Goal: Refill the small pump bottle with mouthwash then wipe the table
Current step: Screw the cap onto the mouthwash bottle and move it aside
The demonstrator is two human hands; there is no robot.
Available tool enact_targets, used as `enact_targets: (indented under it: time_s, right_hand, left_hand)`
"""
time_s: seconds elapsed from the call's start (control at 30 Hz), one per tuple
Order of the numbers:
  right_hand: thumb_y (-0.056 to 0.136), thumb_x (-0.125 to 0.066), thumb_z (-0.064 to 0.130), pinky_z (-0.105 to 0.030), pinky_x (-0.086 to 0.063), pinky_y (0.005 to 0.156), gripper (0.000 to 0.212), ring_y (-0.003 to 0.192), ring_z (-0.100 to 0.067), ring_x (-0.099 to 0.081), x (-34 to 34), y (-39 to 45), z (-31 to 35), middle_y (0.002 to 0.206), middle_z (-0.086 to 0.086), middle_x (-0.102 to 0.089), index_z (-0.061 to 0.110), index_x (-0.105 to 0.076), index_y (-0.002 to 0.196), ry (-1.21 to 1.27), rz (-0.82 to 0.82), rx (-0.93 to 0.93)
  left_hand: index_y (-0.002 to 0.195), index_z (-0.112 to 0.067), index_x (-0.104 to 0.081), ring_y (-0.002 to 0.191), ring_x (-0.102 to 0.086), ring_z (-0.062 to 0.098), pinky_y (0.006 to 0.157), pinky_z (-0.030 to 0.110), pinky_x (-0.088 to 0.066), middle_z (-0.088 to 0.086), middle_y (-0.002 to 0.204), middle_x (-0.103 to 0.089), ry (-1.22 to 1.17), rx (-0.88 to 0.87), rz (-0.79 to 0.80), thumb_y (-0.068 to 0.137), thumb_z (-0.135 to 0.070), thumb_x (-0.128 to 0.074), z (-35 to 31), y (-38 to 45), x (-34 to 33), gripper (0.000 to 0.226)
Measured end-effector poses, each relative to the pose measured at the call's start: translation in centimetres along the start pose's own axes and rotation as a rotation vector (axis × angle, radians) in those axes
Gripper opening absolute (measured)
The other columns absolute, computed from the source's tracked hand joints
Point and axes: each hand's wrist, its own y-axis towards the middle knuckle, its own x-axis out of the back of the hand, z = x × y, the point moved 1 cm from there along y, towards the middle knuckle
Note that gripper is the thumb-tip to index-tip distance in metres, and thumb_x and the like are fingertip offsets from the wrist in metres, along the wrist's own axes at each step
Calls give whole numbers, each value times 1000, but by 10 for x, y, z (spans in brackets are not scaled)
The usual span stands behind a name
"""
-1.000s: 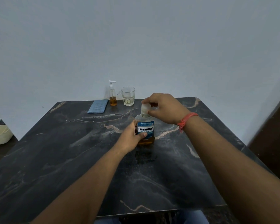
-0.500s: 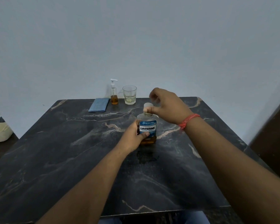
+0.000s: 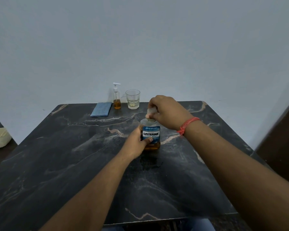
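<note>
Nearest the camera, two bare forearms reach out over the dark marbled tabletop (image 3: 60, 164). The left hand (image 3: 137, 144) has its grip closed around the lower body of the mouthwash bottle (image 3: 151, 135), thumb across the blue label, holding the bottle upright on the tabletop. Directly above that grip, the right hand (image 3: 167, 110) pinches the pale cap (image 3: 151, 111) with its fingertips; the cap sits just above the bottle's neck, though whether it is off the thread is unclear. A red thread band (image 3: 187, 125) circles the right wrist. Beyond both grips, at the far edge by the wall, the small pump bottle (image 3: 117, 99) stands upright with amber liquid in its bottom part. Just right of it stands a clear glass (image 3: 132, 99), and just left lies a folded blue cloth (image 3: 101, 109).
</note>
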Motion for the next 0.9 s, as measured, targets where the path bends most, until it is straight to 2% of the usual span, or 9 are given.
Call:
enact_targets:
  time_s: [0.13, 0.2, 0.3, 0.37, 0.43, 0.5, 0.63, 0.8, 0.9]
  right_hand:
    - [84, -69, 51, -27, -38, 72, 44, 88, -16, -51, -12, -2, 2, 98, 0, -56, 13, -58, 105, 7, -55, -97]
    - [86, -70, 44, -27, -40, 77, 41, 95, -17, -54, -12, -4, 0, 106, -2, -59, 14, -60, 112, 50, -25, -75]
    - [91, -68, 28, -29, -44, 90, 39, 111, -19, -56, -13, -11, -5, 122, -3, -62, 18, -60, 128, 140, 7, -23]
    - [89, -70, 25, -29, -46, 89, 36, 104, -15, -57, -17, -14, -7, 116, 0, -65, 19, -63, 124, 199, -53, -48]
    - [86, -74, 29, -26, -43, 80, 34, 93, -10, -53, -22, -13, -8, 104, 4, -63, 18, -64, 117, 205, -123, -76]
    - [84, -75, 32, -23, -39, 76, 33, 89, -8, -51, -25, -11, -8, 97, 9, -58, 19, -63, 112, 206, -157, -103]
    - [82, -76, 35, -23, -38, 74, 32, 90, -9, -52, -30, -10, -6, 96, 12, -55, 20, -61, 107, 201, -189, -139]
    - [85, -73, 36, -25, -43, 78, 33, 96, -11, -55, -38, -14, -3, 104, 9, -57, 21, -61, 113, 236, -236, -195]
    - [82, -75, 38, -28, -46, 92, 54, 111, -11, -53, -53, -30, -3, 118, 6, -56, 20, -54, 129, 327, -281, -236]
  left_hand:
    - [132, -24, -50, 118, -59, 8, 103, 28, -44, -6, 127, -66, -23, -3, -38, 92, -18, -70, -2, -3, -3, 46]
    - [132, -23, -50, 118, -59, 8, 104, 29, -44, -6, 126, -66, -29, -1, -32, 92, -18, -71, -3, -3, -3, 45]
    - [131, -23, -50, 115, -60, 6, 97, 21, -43, -7, 124, -66, -31, -7, -23, 92, -18, -71, -2, -3, -2, 44]
    - [128, -25, -50, 113, -60, 5, 91, 14, -42, -10, 119, -65, -25, -13, -22, 92, -18, -71, -2, -3, -1, 42]
    - [125, -27, -51, 111, -60, 2, 84, 8, -41, -14, 115, -65, -19, -18, -19, 93, -17, -70, -2, -3, -1, 39]
    - [126, -27, -51, 110, -60, 1, 83, 8, -40, -13, 116, -65, -19, -13, -15, 93, -17, -69, -2, -3, 0, 39]
    - [123, -29, -51, 103, -59, -6, 83, 7, -39, -14, 117, -65, -20, -2, -12, 94, -18, -69, -2, -3, 0, 36]
    - [126, -30, -50, 112, -59, 1, 102, 28, -45, -15, 117, -65, -59, 4, -6, 94, -19, -68, -4, -5, -1, 39]
    - [129, -30, -51, 115, -60, 4, 103, 28, -46, -12, 120, -65, -46, -37, 27, 93, -20, -70, -2, -7, 3, 42]
